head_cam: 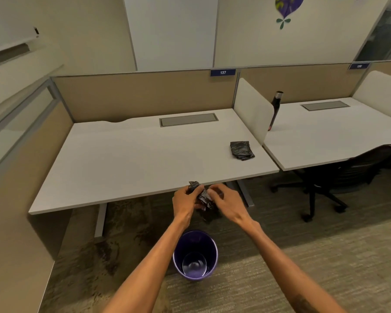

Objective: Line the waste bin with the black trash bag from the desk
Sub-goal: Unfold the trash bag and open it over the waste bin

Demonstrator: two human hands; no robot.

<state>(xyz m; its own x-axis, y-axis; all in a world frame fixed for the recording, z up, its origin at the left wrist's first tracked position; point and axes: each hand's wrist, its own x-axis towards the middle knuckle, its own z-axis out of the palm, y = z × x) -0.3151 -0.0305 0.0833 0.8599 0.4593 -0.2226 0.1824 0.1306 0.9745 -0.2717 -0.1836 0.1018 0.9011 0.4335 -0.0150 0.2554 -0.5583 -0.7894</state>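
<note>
Holding the crumpled black plastic trash bag [202, 196] bunched in both hands' fingers [191, 191], unopened, I've yet to line the bare purple bin [209, 242].

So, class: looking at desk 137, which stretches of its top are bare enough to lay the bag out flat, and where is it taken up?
Most of the desk is bare: from its left edge across to the folded bag near the right divider, and forward of the cable tray. The front edge is crowded, where both hands work the crumpled bag.
</note>
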